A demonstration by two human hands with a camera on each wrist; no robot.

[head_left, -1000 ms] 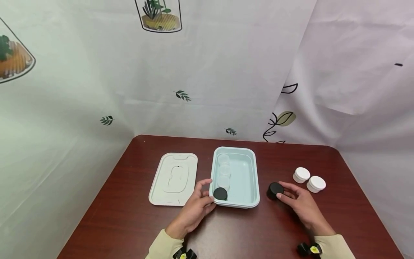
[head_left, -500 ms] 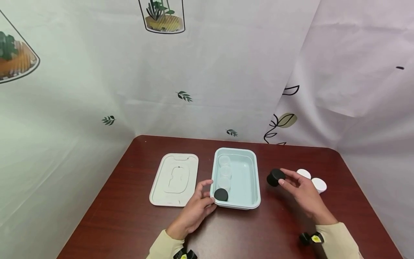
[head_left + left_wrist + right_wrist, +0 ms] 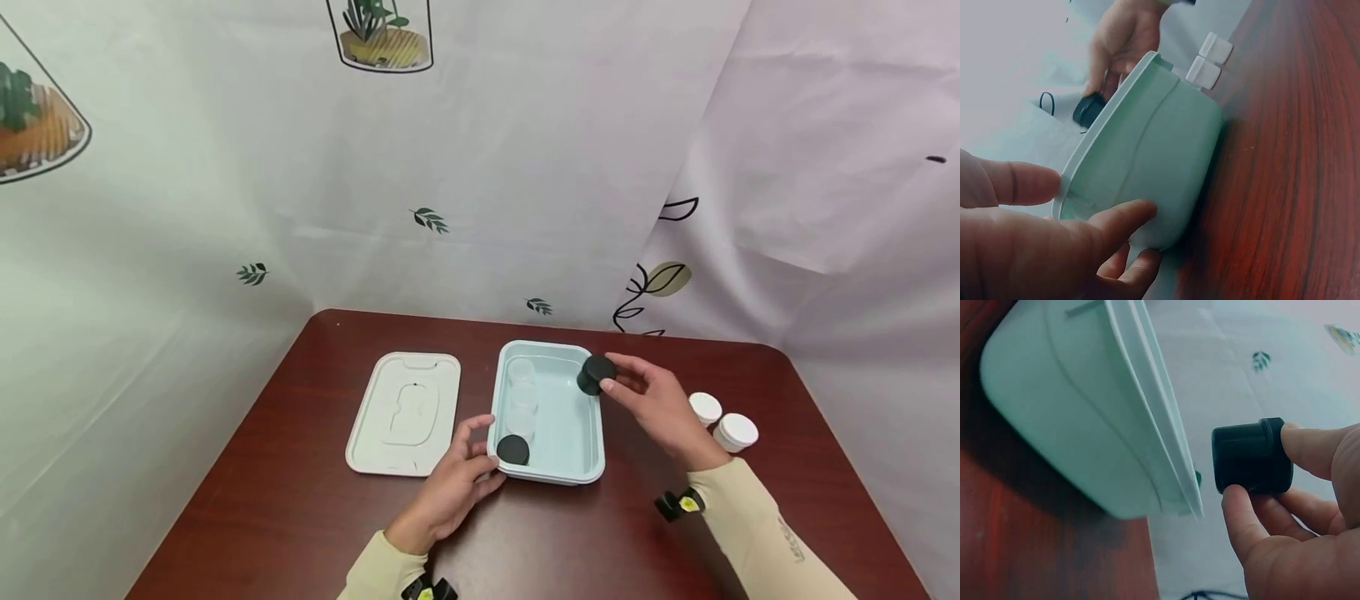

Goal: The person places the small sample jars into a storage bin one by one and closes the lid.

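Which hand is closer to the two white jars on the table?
Right. The right hand, holding a black jar over the tray, is just left of the white jars; the left hand rests beyond the tray's far side.

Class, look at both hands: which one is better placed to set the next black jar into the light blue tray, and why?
Probably the right hand: it pinches a black jar over the tray's far right rim. The left hand holds no jar; it rests against the tray's near left corner, steadying it.
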